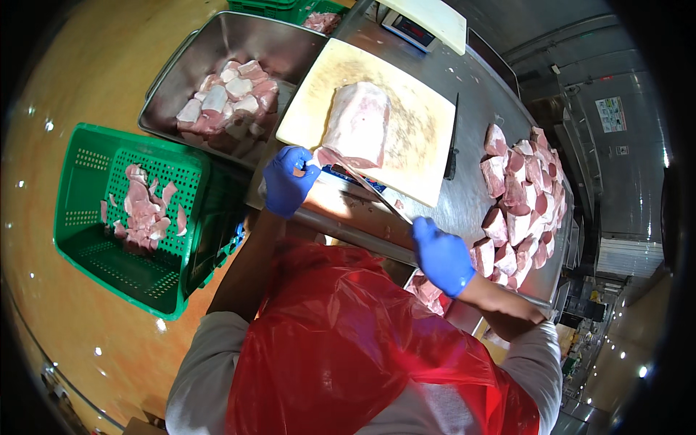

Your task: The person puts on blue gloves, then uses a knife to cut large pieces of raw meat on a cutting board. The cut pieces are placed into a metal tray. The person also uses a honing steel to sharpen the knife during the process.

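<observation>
A large pale slab of raw meat [360, 119] with a fat layer on top lies on the cream cutting board [420, 134]. My left hand [285, 187], in a blue glove, pinches a small flap of meat [325, 155] at the slab's near left corner. My right hand [444, 259], also gloved in blue, grips a knife [371, 189] by its handle. The knife's thin blade points up and left, and its tip end meets the slab's near edge close to my left fingers.
A steel tub [163, 109] of meat chunks stands left of the board. Nearer is a green perforated basket [83, 210] with trimmings. Many cut pieces [518, 196] are heaped on the right. Another dark knife [451, 156] lies along the board's right side; a scale [409, 30] stands beyond.
</observation>
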Action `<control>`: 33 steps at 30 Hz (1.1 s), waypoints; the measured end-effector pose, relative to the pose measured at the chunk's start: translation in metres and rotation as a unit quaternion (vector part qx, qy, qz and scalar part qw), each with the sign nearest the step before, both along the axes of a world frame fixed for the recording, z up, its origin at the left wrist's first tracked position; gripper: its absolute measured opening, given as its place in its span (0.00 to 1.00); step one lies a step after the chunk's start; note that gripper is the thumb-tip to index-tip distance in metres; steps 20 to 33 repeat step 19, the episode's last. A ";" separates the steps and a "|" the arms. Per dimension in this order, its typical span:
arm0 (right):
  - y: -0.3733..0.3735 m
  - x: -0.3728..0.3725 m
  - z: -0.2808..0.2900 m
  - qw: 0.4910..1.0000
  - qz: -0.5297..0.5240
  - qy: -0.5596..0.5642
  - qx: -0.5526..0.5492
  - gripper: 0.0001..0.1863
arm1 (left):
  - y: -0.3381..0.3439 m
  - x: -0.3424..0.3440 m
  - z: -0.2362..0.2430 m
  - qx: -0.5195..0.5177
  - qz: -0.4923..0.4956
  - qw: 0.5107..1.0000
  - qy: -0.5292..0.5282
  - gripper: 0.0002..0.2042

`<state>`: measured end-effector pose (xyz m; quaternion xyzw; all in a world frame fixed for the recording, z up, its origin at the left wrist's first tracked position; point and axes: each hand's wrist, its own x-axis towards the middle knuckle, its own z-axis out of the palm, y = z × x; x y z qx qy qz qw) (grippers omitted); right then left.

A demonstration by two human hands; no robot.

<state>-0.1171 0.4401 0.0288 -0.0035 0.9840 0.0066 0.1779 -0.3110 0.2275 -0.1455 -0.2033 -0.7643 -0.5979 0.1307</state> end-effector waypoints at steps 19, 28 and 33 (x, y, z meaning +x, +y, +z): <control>0.048 0.025 -0.047 0.998 -0.008 -0.050 0.042 0.13 | -0.011 0.014 -0.032 0.291 0.059 0.933 -0.202 0.04; 0.048 0.025 -0.047 0.998 -0.008 -0.050 0.042 0.13 | -0.011 0.014 -0.032 0.291 0.059 0.933 -0.202 0.04; 0.048 0.025 -0.047 0.998 -0.008 -0.050 0.042 0.13 | -0.011 0.014 -0.032 0.291 0.059 0.933 -0.202 0.04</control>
